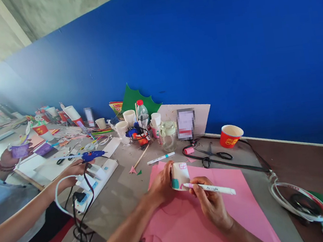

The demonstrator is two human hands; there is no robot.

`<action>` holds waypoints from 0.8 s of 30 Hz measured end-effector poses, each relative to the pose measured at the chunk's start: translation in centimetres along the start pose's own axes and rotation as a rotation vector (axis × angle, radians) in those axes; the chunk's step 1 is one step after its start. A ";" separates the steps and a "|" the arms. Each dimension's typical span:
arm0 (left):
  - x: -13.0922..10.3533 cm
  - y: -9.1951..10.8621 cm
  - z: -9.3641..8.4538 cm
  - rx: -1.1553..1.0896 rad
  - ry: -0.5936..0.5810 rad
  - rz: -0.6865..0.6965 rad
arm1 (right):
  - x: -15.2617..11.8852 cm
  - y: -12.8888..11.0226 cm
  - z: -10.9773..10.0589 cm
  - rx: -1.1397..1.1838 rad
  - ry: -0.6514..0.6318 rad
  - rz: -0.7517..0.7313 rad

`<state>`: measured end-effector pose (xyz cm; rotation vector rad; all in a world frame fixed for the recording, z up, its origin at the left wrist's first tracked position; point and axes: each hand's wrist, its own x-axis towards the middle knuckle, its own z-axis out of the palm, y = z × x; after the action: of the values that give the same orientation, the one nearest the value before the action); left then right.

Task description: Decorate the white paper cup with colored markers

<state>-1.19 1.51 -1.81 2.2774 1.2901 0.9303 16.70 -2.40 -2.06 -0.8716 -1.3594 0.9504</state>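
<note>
One large pink paper sheet (191, 223) covers the grey table (120, 193) at lower centre. Above it, the left hand (160, 186) wraps closed around a small white paper cup (179, 175) lying sideways. Just right, the right hand (209, 201) pinches a white marker pen (212, 188), its pink tip touching the cup. Black scissors (213, 156) lie beyond.

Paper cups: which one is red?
The red cup standing alone by the blue wall, right of the scissors. The cup in the left hand is white, like those by the bottle.
</note>
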 end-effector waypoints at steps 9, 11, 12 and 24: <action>0.1 0.4 -0.2 -0.015 -0.030 -0.092 | 0.2 -0.1 0.0 -0.059 -0.032 -0.036; 0.1 0.3 -0.2 -0.030 -0.036 -0.095 | 0.2 -0.2 0.0 -0.044 -0.025 -0.025; 0.1 0.3 -0.2 -0.039 -0.038 -0.094 | 0.2 -0.3 0.0 -0.035 -0.013 -0.018; 0.1 0.5 -0.3 -0.053 -0.025 -0.106 | 0.4 -0.3 0.1 -0.021 0.010 -0.006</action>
<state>-1.02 1.32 -1.25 2.1518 1.3453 0.8853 16.56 -2.15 -1.66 -0.8861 -1.3651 0.9276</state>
